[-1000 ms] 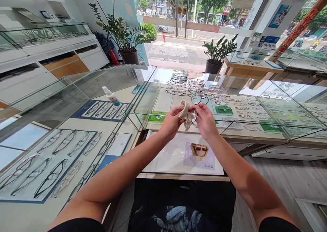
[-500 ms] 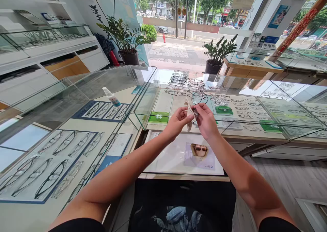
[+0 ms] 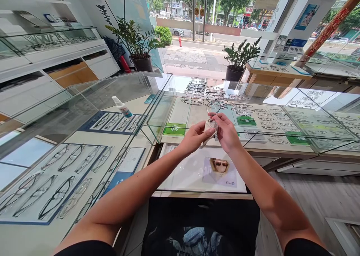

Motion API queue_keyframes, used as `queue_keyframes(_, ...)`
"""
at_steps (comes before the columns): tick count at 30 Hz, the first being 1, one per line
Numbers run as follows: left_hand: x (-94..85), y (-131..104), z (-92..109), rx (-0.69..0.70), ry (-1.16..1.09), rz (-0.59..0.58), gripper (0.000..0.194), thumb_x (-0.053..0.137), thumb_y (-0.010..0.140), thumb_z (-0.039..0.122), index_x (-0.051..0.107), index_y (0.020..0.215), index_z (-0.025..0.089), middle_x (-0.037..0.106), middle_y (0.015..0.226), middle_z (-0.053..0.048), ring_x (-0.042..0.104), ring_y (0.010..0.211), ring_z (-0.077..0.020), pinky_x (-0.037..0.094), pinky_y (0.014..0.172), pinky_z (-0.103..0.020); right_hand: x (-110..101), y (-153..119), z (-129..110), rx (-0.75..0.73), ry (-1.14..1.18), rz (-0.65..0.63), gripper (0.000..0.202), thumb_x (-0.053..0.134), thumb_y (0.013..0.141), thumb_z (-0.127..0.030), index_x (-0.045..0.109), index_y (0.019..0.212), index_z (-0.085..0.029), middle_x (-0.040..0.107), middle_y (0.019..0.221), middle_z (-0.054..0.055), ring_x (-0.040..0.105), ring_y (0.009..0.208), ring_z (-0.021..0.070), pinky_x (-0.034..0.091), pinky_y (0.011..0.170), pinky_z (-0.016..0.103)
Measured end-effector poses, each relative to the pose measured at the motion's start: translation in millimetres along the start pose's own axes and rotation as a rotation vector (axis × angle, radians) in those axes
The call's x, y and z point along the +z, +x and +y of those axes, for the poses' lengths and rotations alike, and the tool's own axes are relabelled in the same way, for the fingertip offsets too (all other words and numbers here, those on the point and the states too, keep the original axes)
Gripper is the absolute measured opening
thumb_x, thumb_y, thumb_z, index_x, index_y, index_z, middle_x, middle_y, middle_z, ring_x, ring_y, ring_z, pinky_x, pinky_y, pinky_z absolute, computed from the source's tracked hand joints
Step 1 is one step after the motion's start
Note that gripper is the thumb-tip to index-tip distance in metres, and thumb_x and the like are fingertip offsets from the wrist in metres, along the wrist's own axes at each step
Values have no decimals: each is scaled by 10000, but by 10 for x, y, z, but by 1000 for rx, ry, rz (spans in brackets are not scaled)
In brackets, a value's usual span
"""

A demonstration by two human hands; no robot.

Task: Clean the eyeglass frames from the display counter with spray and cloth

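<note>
Glasses (image 3: 213, 107): you are holding them between your hands by the near side of the glass case (image 3: 154, 118), one round lens showing on the far side.
Cloth (image 3: 209, 126): it is covering part of the near lens.
Left hand (image 3: 195, 136): your thumb and fingers are narrowly holding the cloth.
Right hand (image 3: 226, 131): your fingertips are pinching the frame, exact grip hidden.
Handling: light pressure, with the rim supported, is probably sparing the frame from twisting.
Spray bottle (image 3: 122, 107): sitting left, well apart.
</note>
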State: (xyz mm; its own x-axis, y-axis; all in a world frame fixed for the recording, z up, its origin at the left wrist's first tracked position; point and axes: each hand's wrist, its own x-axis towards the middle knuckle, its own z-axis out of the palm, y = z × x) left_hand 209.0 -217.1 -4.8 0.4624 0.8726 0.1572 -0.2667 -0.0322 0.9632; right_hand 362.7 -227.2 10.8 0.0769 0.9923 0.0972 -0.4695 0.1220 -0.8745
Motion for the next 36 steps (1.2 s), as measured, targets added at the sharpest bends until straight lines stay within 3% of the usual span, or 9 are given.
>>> queue_keyframes(5, 9, -10, 33, 44, -23, -26, 564, 941, 850, 621, 796, 1157, 171, 774, 992, -60, 670, 878, -179, 504, 801, -274, 13, -16, -14, 25, 23, -47, 364, 982, 744, -520, 734, 827, -267, 837, 1205, 37, 703, 999, 199, 585, 816, 299)
queue_keyframes(9, -4, -10, 29, 23, -65, -60, 615, 951, 848, 603, 776, 1262, 184, 785, 1003, -66, 688, 882, -191, 512, 788, -271, -4, -22, -31, 76, 35, -76, 418, 979, 753, -539, 684, 861, -263, 854, 1114, 41, 691, 872, 188, 561, 710, 292)
queue_keyframes(17, -60, 1, 54, -76, -66, -119, 602, 992, 794, 588, 797, 1145, 139, 744, 896, -44, 630, 786, -153, 462, 734, -260, -10, -21, -12, 94, 97, -83, 421, 1014, 715, -509, 703, 846, -259, 850, 992, 15, 680, 804, 163, 548, 660, 255)
queue_keyframes(27, -3, -44, 37, 8, 61, 32, 621, 980, 787, 603, 806, 1167, 144, 716, 832, -26, 571, 717, -136, 430, 677, -259, 21, -49, 10, 111, 95, -108, 414, 1003, 738, -529, 702, 840, -263, 864, 1048, 33, 727, 899, 190, 616, 795, 304)
queue_keyframes(36, 35, -67, 49, 56, 107, 108, 597, 933, 783, 704, 750, 937, 157, 662, 778, -15, 525, 689, -133, 405, 640, -263, 58, -97, -17, 130, 80, -149, 407, 992, 756, -527, 687, 840, -271, 866, 1179, 33, 739, 950, 195, 621, 814, 309)
